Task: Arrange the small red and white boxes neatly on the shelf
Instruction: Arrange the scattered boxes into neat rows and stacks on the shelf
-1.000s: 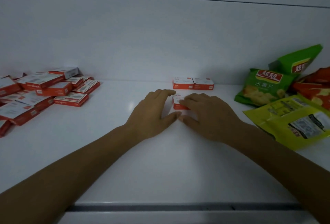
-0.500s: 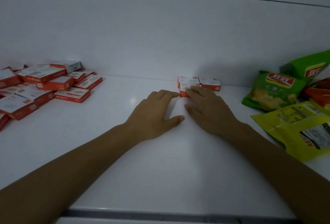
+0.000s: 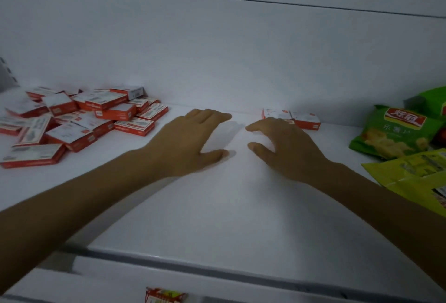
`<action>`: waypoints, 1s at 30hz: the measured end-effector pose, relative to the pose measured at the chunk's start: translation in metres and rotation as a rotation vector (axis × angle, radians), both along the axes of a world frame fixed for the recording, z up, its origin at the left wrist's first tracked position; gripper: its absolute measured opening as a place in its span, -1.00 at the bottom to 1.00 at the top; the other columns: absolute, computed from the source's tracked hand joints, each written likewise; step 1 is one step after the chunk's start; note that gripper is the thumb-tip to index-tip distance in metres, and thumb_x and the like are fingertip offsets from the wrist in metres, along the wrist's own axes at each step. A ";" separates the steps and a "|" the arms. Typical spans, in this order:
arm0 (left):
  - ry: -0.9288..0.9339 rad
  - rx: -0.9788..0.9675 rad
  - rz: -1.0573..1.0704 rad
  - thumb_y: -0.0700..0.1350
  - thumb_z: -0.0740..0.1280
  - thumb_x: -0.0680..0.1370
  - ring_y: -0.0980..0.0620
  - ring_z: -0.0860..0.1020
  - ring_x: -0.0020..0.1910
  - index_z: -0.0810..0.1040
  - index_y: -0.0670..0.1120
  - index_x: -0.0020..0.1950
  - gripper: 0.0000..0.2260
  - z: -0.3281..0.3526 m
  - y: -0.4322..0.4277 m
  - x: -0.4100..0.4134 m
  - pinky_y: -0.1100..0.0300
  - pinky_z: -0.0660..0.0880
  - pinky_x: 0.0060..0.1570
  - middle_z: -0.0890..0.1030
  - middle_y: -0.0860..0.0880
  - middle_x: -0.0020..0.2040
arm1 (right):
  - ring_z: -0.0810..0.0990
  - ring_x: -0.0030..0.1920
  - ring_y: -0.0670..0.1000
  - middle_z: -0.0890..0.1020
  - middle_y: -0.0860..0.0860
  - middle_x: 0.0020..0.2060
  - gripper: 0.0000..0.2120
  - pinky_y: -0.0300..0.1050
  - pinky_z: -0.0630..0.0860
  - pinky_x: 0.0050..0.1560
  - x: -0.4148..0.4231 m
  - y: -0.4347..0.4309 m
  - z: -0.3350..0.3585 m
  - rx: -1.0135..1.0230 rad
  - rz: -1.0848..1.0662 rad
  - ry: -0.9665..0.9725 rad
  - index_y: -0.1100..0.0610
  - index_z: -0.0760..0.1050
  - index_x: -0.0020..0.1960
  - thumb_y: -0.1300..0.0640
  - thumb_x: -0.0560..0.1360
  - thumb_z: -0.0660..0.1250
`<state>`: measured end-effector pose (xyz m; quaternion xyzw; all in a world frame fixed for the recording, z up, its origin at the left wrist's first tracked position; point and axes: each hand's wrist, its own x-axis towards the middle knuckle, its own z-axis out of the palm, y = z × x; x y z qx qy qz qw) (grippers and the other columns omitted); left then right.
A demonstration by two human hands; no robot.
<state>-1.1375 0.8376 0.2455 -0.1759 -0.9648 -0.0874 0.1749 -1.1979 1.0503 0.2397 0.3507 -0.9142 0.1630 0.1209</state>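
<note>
Boxes (image 3: 290, 119) you were just pushing are now sitting in a row against the back wall, and you are drawing both hands, left (image 3: 190, 143) and right (image 3: 287, 150), back spread and empty toward the loose pile (image 3: 79, 119).

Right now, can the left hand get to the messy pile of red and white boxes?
Probably yes. The left hand is empty, and bare shelf lies between it and the pile.

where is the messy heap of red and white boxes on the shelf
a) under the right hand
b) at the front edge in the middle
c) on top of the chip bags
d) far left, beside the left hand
d: the loose heap of red and white boxes sprawls at the shelf's far left, just beyond the left hand; the chip bags lie at the right.
</note>
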 end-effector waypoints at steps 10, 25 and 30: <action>-0.026 0.076 0.399 0.28 0.20 0.42 0.05 0.38 0.30 0.33 0.10 0.39 -0.43 -0.013 -0.101 0.115 0.19 0.35 0.15 0.39 0.08 0.38 | 0.51 0.16 -0.02 0.56 -0.06 0.19 -0.69 -0.09 0.42 0.18 0.045 -0.157 0.013 -0.007 0.430 -0.029 -0.02 0.46 0.24 -0.05 0.52 0.26; 0.020 0.088 0.494 0.24 0.17 0.48 0.07 0.43 0.23 0.37 0.09 0.34 -0.53 -0.022 -0.158 0.164 0.28 0.35 0.08 0.47 0.08 0.31 | 0.45 0.19 0.04 0.53 0.02 0.21 -0.64 -0.01 0.46 0.17 0.063 -0.245 0.005 0.156 0.579 0.126 0.07 0.44 0.28 -0.05 0.55 0.20; 0.023 0.103 0.426 0.24 0.20 0.47 0.05 0.44 0.23 0.39 0.04 0.36 -0.49 -0.019 -0.151 0.146 0.25 0.36 0.09 0.48 0.04 0.31 | 0.64 -0.08 0.03 0.67 0.05 -0.06 -0.56 -0.06 0.61 -0.06 0.068 -0.178 0.006 0.033 0.617 0.119 0.16 0.60 -0.02 -0.21 0.40 0.30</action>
